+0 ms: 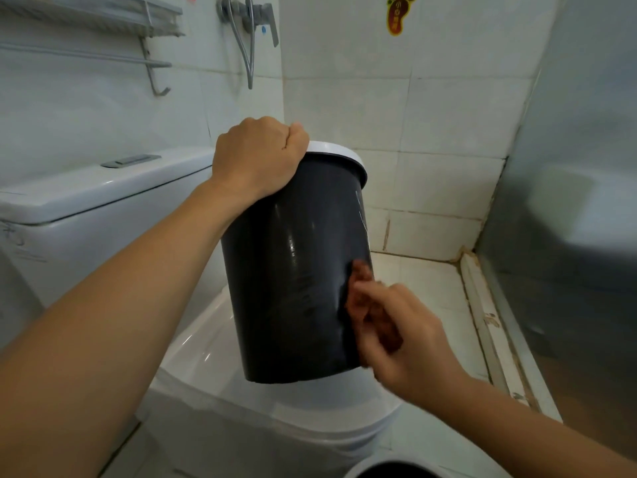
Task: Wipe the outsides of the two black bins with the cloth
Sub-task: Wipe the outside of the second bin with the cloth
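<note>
The wiping of the first bin (296, 263) is in hand. The left hand (256, 157) holds it up over the closed toilet (213, 367), fingers curled over the white rim (341, 153) at the top left, so the bin hangs slightly tilted with its base just above the toilet lid. The right hand (403, 329) presses a brownish cloth (362, 288) against the lower right side of the bin's wall; its fingers are bunched round the cloth, though motion blur hides exactly how they lie. The cloth touches the wall near the right edge, between the middle and the base, and the fingers sit just beside that edge, partly behind the cloth.

Judging from this, only a part of the outside is being covered now: the front face shows streaks and a faint sheen, and the far side is hidden. The next move probably calls for carrying the cloth along the wall, up towards the rim or round the curve, while the left hand turns the bin to bring unseen sides forward. The grip on the rim needs to stay firm against the push of the cloth.

The second bin (393, 470) shows only as a dark mouth with a pale rim at the bottom edge, on the floor (431, 298), well apart from both hands. It looks to be waiting its turn.
</note>
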